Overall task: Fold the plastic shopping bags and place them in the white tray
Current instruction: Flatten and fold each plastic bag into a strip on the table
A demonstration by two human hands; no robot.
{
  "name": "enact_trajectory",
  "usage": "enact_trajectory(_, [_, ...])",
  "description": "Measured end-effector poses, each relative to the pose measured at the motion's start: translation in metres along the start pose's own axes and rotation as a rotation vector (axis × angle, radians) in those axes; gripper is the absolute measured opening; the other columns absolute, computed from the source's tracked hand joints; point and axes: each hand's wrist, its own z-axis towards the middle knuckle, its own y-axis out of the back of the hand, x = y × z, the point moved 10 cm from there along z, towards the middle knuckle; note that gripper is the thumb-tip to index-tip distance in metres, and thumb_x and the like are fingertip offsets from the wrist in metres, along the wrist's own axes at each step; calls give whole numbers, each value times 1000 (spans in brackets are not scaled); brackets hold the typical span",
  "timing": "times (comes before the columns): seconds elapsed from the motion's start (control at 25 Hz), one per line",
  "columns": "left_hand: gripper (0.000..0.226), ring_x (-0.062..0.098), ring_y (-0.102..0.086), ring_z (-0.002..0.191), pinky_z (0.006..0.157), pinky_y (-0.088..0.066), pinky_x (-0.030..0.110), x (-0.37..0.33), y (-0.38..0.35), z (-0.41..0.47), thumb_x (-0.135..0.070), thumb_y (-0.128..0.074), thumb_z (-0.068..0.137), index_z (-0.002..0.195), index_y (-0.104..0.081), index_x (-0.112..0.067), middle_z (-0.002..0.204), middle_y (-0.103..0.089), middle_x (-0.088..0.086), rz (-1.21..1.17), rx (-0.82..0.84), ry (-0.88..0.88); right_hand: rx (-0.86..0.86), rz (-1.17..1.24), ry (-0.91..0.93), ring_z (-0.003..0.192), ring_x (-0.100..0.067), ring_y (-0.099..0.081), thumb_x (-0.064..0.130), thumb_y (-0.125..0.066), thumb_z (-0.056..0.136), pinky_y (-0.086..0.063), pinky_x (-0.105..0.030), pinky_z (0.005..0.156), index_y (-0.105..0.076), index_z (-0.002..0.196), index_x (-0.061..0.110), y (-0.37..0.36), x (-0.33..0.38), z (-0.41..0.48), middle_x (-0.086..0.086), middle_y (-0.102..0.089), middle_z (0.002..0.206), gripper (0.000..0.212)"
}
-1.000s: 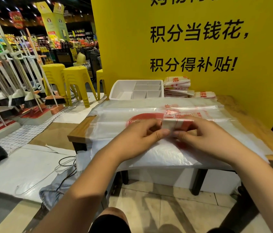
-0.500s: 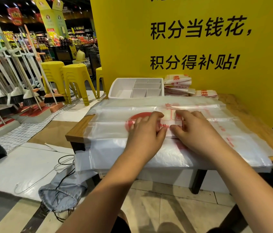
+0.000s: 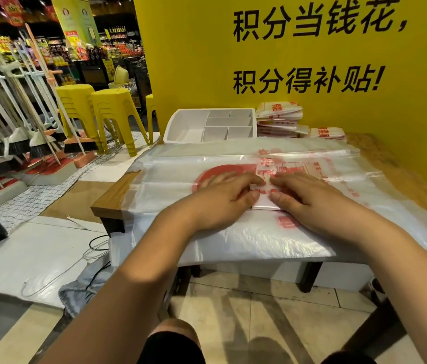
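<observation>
A person's view down at a wooden table (image 3: 114, 197) set against a yellow wall (image 3: 202, 61) with black Chinese lettering. A wide layer of flat bags (image 3: 259, 240) - clear plastic with red print - covers most of the tabletop and hangs over its near edge.

Both hands lie palm-down near the middle of this layer, side by side. The left hand (image 3: 220, 203) and right hand (image 3: 314, 203) press on a small folded bag (image 3: 264, 200), which shows in the narrow gap between them. The fingers (image 3: 234, 180) are stretched out almost straight and flat - pressing, not curled round anything - and the two thumbs nearly meet over the fold.

At the back of the table sits the white tray (image 3: 174, 124), split into several compartments; no bags show inside it. Just to its right, against the wall, stands a pile (image 3: 279, 119) of folded bags.

To the left, on the shop floor, are stacked yellow stools (image 3: 112, 106) and a row of brooms (image 3: 36, 145).
</observation>
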Motion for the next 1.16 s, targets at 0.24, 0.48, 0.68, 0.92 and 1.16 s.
enact_trajectory(0.24, [49, 17, -14, 151, 122, -13, 51, 4, -9, 8, -57, -39, 101, 148, -28, -50, 162, -24, -14, 94, 70, 36, 18, 207, -41, 128, -19, -48, 71, -51, 78, -41, -46, 109, -45, 142, 38, 2, -8, 10, 6, -47, 146, 73])
enact_trajectory(0.48, [52, 20, -21, 148, 121, -19, 50, 3, -4, 9, -63, -42, 96, 145, -34, -47, 159, -29, -11, 112, 72, 35, -179, 246, -118, 127, -21, -51, 60, -66, 83, -44, -46, 105, -49, 141, 23, 7, -17, -2, 0, -52, 141, 71])
enact_trajectory(0.68, [76, 19, -39, 136, 115, -31, 42, -4, 9, 10, -79, -56, 77, 141, -39, -41, 148, -43, -7, 140, 57, 44, -482, -90, -196, 112, -25, -53, 60, -59, 88, -44, -41, 90, -58, 122, 22, 35, -1, -24, -2, -60, 119, 51])
enact_trajectory(0.92, [87, 29, -40, 132, 112, -29, 49, -10, 9, -1, -92, -34, 70, 136, -43, -38, 139, -48, 0, 182, -189, 132, -458, 117, -236, 92, -22, -65, 52, -56, 94, -50, -34, 71, -59, 119, 28, 34, 2, -37, 5, -71, 98, 35])
enact_trajectory(1.16, [85, 26, -30, 139, 112, -25, 42, -16, 9, -9, -83, -54, 75, 144, -35, -38, 147, -39, -2, 105, -177, 112, -445, 577, -306, 88, -14, -69, 32, -75, 83, -58, -41, 80, -54, 121, 28, 33, -11, -30, 9, -70, 96, 43])
